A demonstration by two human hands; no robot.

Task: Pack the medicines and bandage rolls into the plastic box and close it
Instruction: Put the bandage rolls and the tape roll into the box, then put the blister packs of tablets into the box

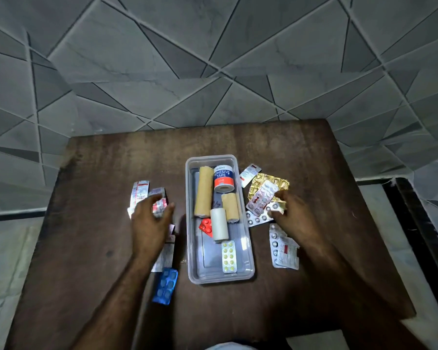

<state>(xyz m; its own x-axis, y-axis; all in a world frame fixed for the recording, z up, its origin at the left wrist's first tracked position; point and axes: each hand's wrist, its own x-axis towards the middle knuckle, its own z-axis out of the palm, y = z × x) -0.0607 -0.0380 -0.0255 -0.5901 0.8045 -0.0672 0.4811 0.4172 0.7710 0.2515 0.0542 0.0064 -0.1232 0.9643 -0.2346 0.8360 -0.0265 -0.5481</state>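
A clear plastic box [191, 223] stands open mid-table. Inside lie a long tan bandage roll [204, 190], an adhesive tape roll [223, 178], a short tan roll [230, 207], a white roll [219, 224], a red blister [205, 226] and a yellow pill strip [228, 256]. My left hand [149, 223] is left of the box, its fingers spread and curled over a red-and-silver strip [159, 205]. My right hand [292, 215] is right of the box and pinches a silver blister strip [261, 198] above a gold foil strip [263, 179].
A blue blister [165, 286] and silver strips [138, 193] lie left of the box. More silver strips [283, 248] lie to its right, with a small one [249, 174] at the back. The dark wooden table [86, 248] ends at a tiled wall behind.
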